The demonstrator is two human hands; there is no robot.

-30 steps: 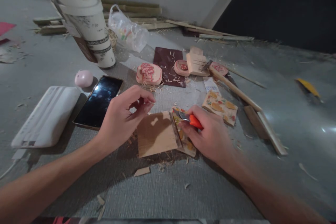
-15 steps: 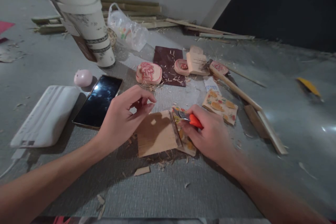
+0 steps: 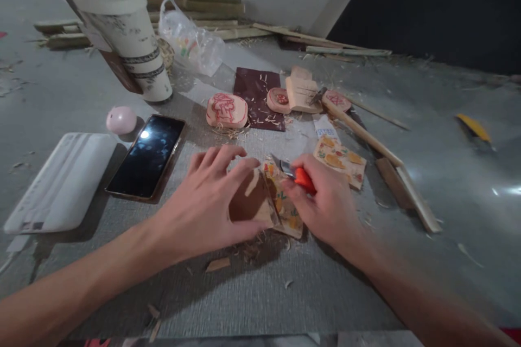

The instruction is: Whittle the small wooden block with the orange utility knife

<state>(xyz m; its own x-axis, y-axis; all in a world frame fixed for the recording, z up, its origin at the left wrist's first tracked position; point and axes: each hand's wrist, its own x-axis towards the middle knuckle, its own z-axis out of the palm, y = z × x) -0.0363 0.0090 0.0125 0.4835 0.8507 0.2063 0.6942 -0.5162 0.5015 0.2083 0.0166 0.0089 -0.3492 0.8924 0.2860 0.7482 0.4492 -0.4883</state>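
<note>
The board point(image 3: 248, 206) lay on the table point(image 3: 334, 303) before me, and it seemed to sit partly on a flowery slab point(image 3: 291, 222). My left hand point(image 3: 211, 200) was spread over the board with its fingers apart; I couldn't tell if it pressed down. My right hand point(image 3: 329, 200) was closed round the knife point(image 3: 304, 180). I thought the board could tip, because it might not have been lying flat. The knife could slip and cut my left fingers, because they were near its blade. The cup point(image 3: 122, 27) had dark marks I couldn't read. The charger point(image 3: 61, 181) had tiny marks too. The packet point(image 3: 325, 129) had blue letters, all too blurry.
</note>
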